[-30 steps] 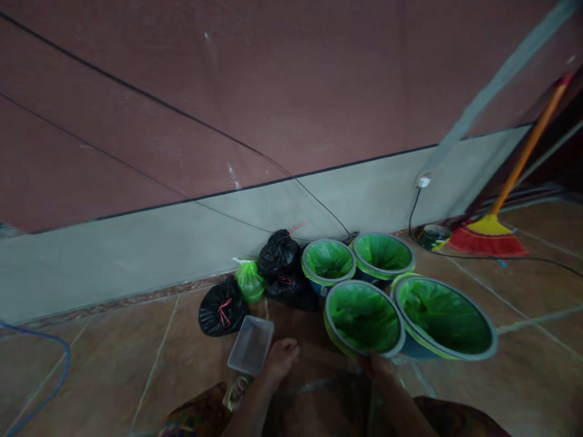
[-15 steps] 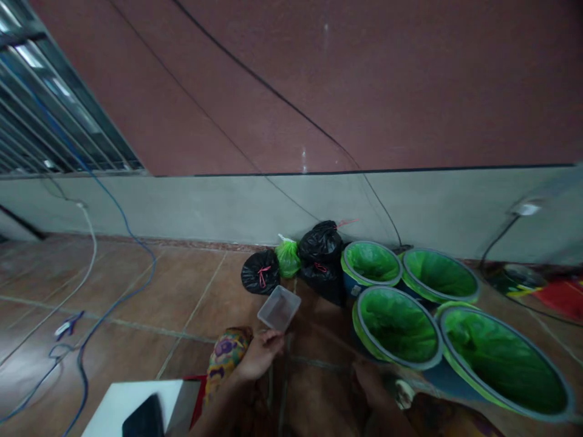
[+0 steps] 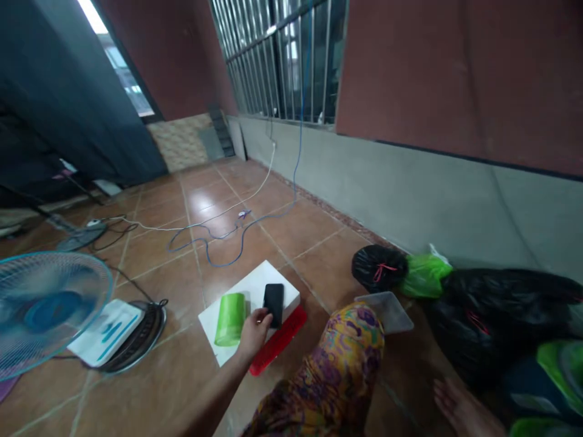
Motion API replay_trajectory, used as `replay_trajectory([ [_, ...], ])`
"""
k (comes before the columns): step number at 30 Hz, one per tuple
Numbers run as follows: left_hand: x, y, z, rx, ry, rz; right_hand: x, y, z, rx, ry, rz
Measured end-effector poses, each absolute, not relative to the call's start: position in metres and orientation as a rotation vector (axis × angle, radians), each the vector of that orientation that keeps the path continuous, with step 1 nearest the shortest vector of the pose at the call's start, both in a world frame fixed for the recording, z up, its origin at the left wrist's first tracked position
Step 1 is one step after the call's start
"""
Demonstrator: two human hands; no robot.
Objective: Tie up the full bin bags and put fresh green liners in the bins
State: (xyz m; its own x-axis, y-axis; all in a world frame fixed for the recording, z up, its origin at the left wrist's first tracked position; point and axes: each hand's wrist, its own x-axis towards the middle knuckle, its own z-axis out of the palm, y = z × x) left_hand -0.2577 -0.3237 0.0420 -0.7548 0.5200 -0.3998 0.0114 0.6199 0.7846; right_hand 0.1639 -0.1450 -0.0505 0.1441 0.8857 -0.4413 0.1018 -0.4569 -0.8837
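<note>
My left hand (image 3: 255, 329) is over a white box (image 3: 257, 279), its fingers curled in and pinching the left edge of a black smartphone (image 3: 274, 303) that lies there. Just left of that hand sits a green roll (image 3: 231, 318) that looks like plastic bags. Low on the right, slightly blurred, my right hand (image 3: 462, 406) has its fingers stretched out and holds nothing. It is near a bin with a green liner (image 3: 562, 364). Partly behind my patterned trouser knee, a clear plastic container (image 3: 394, 312) rests on the floor.
Tied black bags (image 3: 379, 267) and a green bag (image 3: 426, 276) line the wall at right. Red plastic (image 3: 279, 343) shows beside the white box. A fan (image 3: 54, 309) stands at left. Blue and white cables (image 3: 241, 233) cross the tiled floor.
My view has swung left. My left hand has left the clear container and moved to the smartphone on the white box. The container stays on the floor near the bags.
</note>
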Motion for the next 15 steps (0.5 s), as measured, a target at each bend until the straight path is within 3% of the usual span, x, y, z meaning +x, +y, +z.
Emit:
replay_trajectory([
  [7, -0.264, -0.314, 0.0, 0.503, 2.581, 0.524, 0.086, -0.123, 0.035, -1.538, -0.925, 1.37],
  [11, -0.253, -0.302, -0.018, 0.616, 2.746, 0.344, 0.058, -0.141, 0.052, -1.535, -0.976, 1.375],
  [15, -0.259, -0.302, -0.025, 0.678, 2.752, 0.383, 0.048, -0.163, 0.058, -1.552, -1.062, 1.385],
])
